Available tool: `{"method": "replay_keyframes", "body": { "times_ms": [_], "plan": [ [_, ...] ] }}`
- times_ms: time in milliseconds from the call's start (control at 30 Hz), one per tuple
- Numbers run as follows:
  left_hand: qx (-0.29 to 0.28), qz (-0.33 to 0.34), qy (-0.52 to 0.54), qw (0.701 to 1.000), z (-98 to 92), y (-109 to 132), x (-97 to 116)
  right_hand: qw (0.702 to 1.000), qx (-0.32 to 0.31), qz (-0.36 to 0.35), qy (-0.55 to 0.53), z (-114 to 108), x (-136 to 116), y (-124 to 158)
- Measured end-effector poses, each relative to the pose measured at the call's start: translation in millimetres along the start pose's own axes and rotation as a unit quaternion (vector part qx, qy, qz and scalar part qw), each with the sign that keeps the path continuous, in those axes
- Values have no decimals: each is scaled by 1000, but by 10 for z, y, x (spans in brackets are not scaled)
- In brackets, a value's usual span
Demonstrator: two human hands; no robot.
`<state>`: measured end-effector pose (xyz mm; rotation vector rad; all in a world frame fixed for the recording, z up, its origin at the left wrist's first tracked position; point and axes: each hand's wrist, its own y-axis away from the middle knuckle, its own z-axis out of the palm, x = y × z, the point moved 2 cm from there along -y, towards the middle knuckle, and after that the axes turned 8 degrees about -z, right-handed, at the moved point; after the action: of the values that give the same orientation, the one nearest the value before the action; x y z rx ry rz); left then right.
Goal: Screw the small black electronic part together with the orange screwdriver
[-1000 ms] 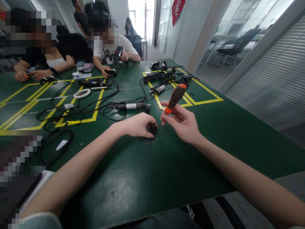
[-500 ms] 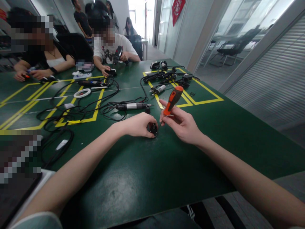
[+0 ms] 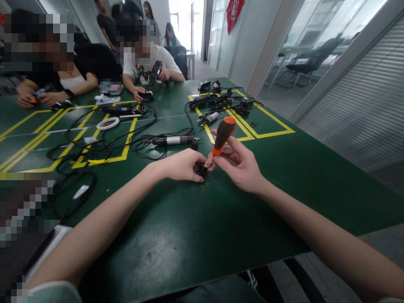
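My left hand (image 3: 187,165) is closed round a small round black part (image 3: 201,171) with a short stub on top, held at the tabletop. My fingers hide much of its far side. In my right hand (image 3: 240,165) is a screwdriver (image 3: 224,134) with an orange and dark grey handle, gripped near the handle's lower end. The handle leans up and to the right, and the lower end points at the black part. My right fingertips are close beside the part. Whether the screwdriver's tip touches it, I cannot tell.
Beyond my hands lies a black and silver electric screwdriver (image 3: 173,140) with coiled cable. More corded tools (image 3: 217,101) rest within yellow tape (image 3: 274,134) at the back right. A white ring (image 3: 107,123) is at left. Across the green table (image 3: 202,235) two people handle tools.
My right hand has moved slightly left and down, bringing the screwdriver's lower end to the black part. My left hand keeps its hold.
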<state>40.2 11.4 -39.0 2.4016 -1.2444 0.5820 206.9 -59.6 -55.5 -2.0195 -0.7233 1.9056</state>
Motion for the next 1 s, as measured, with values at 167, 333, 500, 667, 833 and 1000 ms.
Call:
{"method": "replay_keyframes", "body": {
  "times_ms": [167, 333, 500, 667, 833, 1000],
  "plan": [
    [-13, -18, -7, 1000, -1, 1, -8, 999, 41, 0, -24, -16, 11, -38],
    [-6, -2, -5, 1000, 3, -4, -15, 998, 54, 10, -10, -75, 21, -80],
    [0, -3, -22, 1000, -11, 4, 6, 999, 40, 4, -33, -114, 22, -87],
    [-5, -3, -16, 1000, -13, 12, 10, 998, 38, 12, -42, -140, 53, -93],
    [3, 5, -16, 1000, -5, 6, -6, 998, 48, 5, -44, -175, 66, -91],
    [6, 17, -29, 999, -6, 0, -16, 997, 80, 20, -1, -253, 117, -114]
  ]
}}
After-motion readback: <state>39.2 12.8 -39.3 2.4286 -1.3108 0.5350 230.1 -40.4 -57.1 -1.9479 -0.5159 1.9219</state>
